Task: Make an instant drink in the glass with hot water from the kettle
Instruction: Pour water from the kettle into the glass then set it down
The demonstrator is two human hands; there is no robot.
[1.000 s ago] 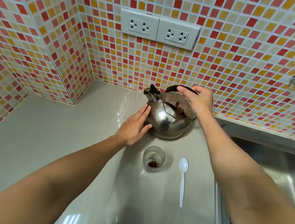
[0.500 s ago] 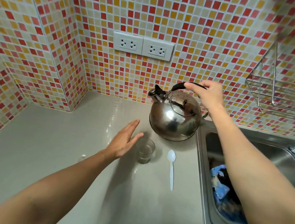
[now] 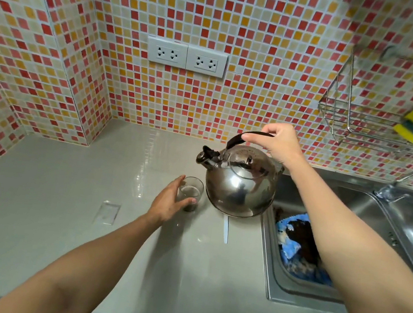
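A shiny steel kettle (image 3: 240,185) with a black handle hangs above the grey counter (image 3: 59,215), lifted clear of it. My right hand (image 3: 280,143) grips its handle from above, and the spout points left. A small clear glass (image 3: 191,192) with brown powder at its bottom stands on the counter just left of the kettle. My left hand (image 3: 167,202) wraps around the glass from the left. A white plastic spoon (image 3: 225,229) lies on the counter, its bowl hidden under the kettle.
A steel sink (image 3: 349,229) lies to the right with a blue cloth (image 3: 298,249) in it and a tap (image 3: 409,179) behind. A wire rack (image 3: 359,119) with yellow sponges hangs on the tiled wall. An empty clear sachet (image 3: 107,212) lies on the counter at left.
My right hand has lifted the kettle off the counter, over the spoon. My left hand has moved from the kettle's side to close around the glass.
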